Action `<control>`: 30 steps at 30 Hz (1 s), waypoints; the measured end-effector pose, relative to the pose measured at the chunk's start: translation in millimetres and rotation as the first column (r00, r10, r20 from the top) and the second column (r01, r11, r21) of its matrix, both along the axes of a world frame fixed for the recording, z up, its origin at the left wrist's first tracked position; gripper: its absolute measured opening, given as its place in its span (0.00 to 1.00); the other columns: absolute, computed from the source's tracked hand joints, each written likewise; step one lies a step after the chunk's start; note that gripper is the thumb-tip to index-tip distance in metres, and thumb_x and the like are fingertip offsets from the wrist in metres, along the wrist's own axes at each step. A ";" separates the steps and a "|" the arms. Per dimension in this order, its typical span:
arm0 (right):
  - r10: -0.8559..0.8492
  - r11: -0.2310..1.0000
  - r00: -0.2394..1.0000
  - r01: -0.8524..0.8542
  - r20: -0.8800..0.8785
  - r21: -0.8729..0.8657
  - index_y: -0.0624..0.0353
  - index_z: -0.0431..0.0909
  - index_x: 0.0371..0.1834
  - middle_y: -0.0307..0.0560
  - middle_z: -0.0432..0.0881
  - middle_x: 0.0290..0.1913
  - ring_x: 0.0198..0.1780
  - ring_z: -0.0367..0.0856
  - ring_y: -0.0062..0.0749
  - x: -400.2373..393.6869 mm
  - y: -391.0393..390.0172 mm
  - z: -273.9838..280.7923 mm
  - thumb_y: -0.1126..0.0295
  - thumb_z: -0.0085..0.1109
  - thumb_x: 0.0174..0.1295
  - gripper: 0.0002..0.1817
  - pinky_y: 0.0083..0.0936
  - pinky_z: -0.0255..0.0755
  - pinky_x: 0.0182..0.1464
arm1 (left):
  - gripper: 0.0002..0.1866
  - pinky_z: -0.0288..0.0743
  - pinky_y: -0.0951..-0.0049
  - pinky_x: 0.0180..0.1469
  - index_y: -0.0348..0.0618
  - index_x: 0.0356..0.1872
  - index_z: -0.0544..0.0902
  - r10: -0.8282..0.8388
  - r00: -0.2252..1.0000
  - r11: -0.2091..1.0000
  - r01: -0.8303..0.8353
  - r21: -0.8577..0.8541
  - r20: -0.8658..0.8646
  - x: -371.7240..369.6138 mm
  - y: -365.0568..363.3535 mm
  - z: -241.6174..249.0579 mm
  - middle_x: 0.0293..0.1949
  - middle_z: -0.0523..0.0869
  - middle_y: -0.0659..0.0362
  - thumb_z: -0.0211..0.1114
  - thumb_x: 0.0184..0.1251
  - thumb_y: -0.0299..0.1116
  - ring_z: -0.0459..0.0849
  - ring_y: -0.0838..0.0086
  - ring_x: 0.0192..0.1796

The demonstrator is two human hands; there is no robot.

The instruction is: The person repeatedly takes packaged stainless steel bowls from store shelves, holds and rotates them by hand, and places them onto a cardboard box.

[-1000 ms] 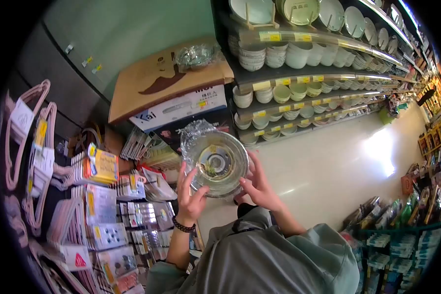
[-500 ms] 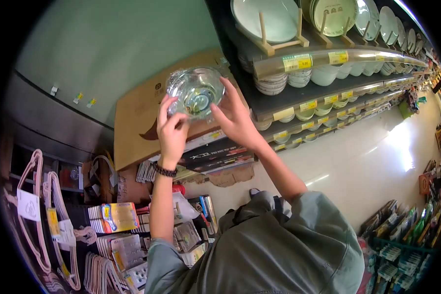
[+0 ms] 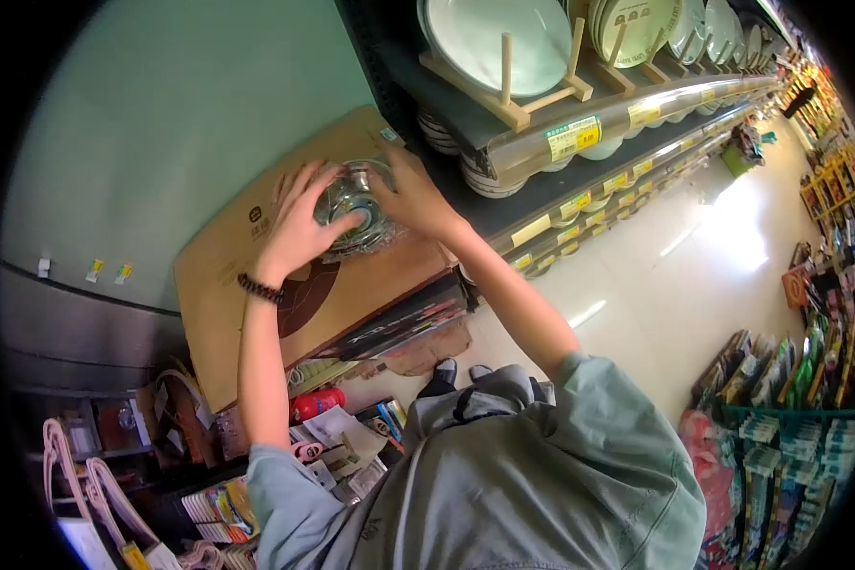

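Note:
A clear glass bowl [image 3: 356, 214], with crinkled clear wrap about it, is at the top of the large brown cardboard box [image 3: 228, 256]. My left hand [image 3: 297, 220] is on the bowl's left side, fingers spread and the thumb across the glass. On the right side my right hand [image 3: 410, 195] touches the rim, its fingers apart and slightly blurred. Both palms face the bowl. The bowl's underside is hidden, so its contact with the box cannot be made out. A dark beaded bracelet [image 3: 260, 288] is round my left wrist.
Shelves [image 3: 503, 152] of plates and bowls run along the right, with a large white plate [image 3: 499, 43] on a wooden rack. Packaged goods and a red item [image 3: 317, 404] lie below the box. Pale hangers [image 3: 114, 503] hang at lower left, and packets [image 3: 788, 456] fill a rack at lower right.
The bowl has come down to the box's top, and my hands have gone with it. My left hand's fingers have spread. The view has shifted, showing more of the box.

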State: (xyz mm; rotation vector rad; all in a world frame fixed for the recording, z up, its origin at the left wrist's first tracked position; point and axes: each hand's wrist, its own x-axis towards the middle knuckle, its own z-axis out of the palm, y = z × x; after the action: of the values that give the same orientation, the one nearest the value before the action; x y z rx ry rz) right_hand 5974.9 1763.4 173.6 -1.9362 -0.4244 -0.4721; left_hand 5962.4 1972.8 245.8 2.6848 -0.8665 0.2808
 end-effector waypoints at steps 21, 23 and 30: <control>-0.224 0.873 0.951 0.293 0.213 -0.389 0.71 0.63 0.73 0.69 0.69 0.71 0.76 0.61 0.68 -23.6 10.0 -4.9 0.55 0.49 0.75 0.33 0.52 0.56 0.77 | 0.29 0.59 0.45 0.75 0.47 0.70 0.76 -0.150 0.987 0.974 0.138 -0.180 -0.054 50.6 18.3 -75.2 0.75 0.67 0.41 0.54 0.79 0.54 0.64 0.38 0.74; -0.275 0.892 0.922 0.351 0.271 -0.287 0.68 0.63 0.73 0.67 0.70 0.69 0.73 0.65 0.61 -81.7 0.8 21.0 0.61 0.57 0.72 0.32 0.45 0.60 0.76 | 0.26 0.57 0.47 0.77 0.42 0.67 0.79 -0.160 0.986 0.954 0.166 -0.251 0.047 46.0 19.6 -68.3 0.72 0.71 0.38 0.54 0.80 0.48 0.66 0.36 0.73; -0.371 0.848 0.829 0.486 -0.419 0.210 0.63 0.66 0.73 0.52 0.79 0.63 0.64 0.79 0.39 -371.5 -55.0 -90.5 0.71 0.54 0.75 0.25 0.36 0.73 0.67 | 0.14 0.66 0.56 0.71 0.37 0.56 0.83 -0.358 0.897 0.892 0.410 -0.189 0.259 -96.4 -43.9 27.8 0.63 0.82 0.47 0.58 0.75 0.25 0.77 0.51 0.68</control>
State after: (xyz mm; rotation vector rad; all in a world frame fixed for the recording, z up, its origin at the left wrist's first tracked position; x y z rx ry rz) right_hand 5603.3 1708.4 83.2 -1.7518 0.3325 -0.4238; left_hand 5866.0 1928.9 273.6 2.2239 -1.3167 0.5539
